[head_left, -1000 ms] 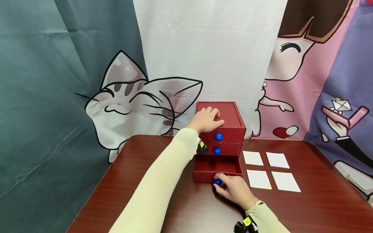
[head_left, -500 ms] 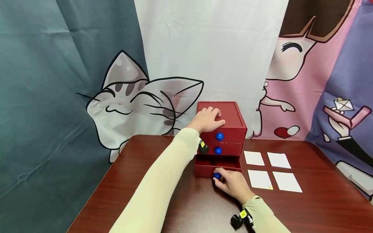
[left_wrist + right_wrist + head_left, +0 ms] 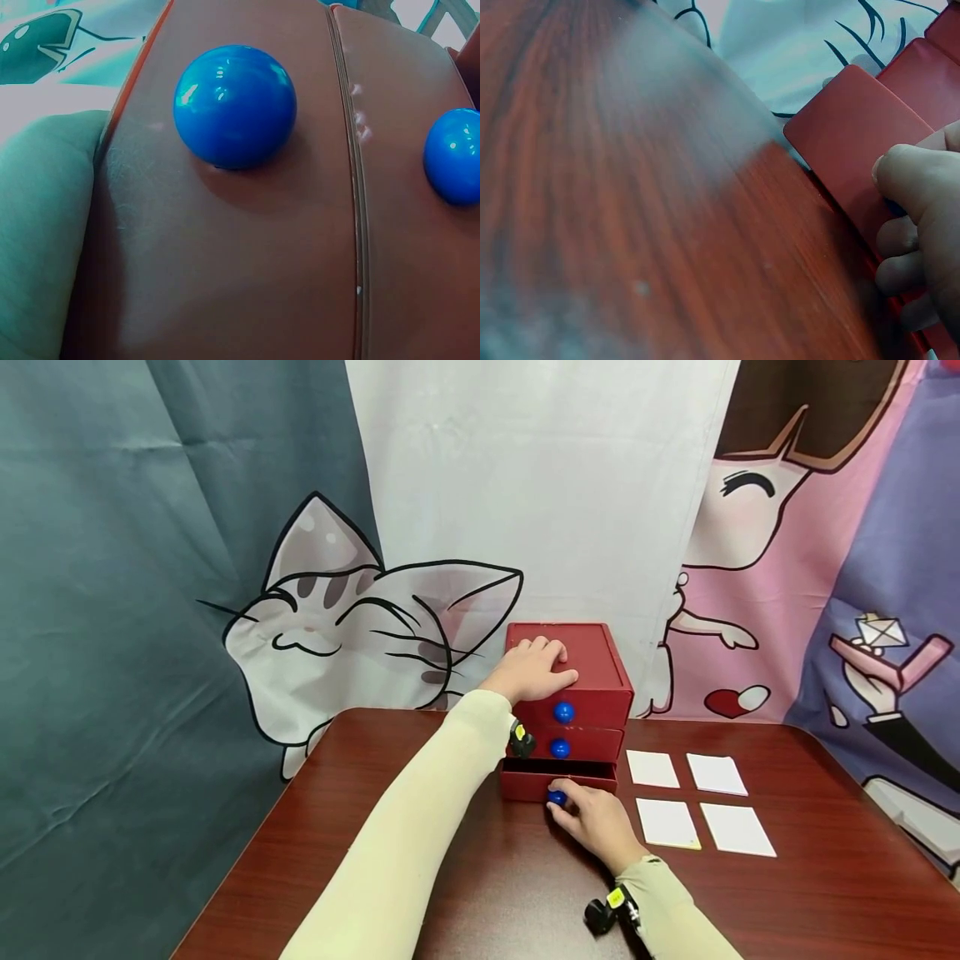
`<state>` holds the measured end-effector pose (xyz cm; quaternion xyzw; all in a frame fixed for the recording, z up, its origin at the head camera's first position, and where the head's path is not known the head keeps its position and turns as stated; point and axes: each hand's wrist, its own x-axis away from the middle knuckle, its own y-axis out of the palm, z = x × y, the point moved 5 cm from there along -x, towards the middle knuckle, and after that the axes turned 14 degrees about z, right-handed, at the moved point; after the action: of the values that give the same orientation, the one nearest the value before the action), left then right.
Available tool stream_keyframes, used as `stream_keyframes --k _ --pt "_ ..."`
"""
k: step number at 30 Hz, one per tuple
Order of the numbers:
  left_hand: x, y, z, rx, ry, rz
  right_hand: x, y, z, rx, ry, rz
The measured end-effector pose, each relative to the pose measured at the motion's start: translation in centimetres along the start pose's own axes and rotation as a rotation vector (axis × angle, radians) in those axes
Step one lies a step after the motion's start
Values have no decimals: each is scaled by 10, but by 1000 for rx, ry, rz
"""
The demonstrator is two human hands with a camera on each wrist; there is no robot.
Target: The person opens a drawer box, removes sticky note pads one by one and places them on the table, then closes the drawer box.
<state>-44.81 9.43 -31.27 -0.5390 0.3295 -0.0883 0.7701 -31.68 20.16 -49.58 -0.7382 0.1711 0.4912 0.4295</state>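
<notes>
A red drawer box (image 3: 592,660) with three drawers and round blue knobs stands at the back of the table. Its bottom drawer (image 3: 521,787) sticks out a little, with a dark gap above its front. On that drawer's blue knob (image 3: 557,797) my right hand (image 3: 597,825) has thumb and fingers pinched; in the right wrist view the knob is mostly hidden behind the hand (image 3: 930,202). My left hand (image 3: 528,670) rests on the box's top, fingers spread. The left wrist view looks closely at the top drawer's knob (image 3: 235,106) and the middle drawer's knob (image 3: 456,156).
Right of the box, several white paper squares lie in two rows, among them a near-left one (image 3: 667,823) and a far-right one (image 3: 716,774). The brown wooden table (image 3: 360,777) ends at a cloth backdrop (image 3: 555,485) printed with cartoon figures.
The bottom drawer has slid inward, away from me, leaving less of it showing. My right hand has moved forward with its knob, while the left hand has stayed on the box's top.
</notes>
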Motion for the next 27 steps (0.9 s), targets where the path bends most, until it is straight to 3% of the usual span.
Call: stream_keyframes --k 20,27 --pt "2 -4 0 -5 8 11 -8 15 17 -10 191 -23" --pt "2 -5 -1 -7 18 -3 -9 19 19 -36 258 -69"
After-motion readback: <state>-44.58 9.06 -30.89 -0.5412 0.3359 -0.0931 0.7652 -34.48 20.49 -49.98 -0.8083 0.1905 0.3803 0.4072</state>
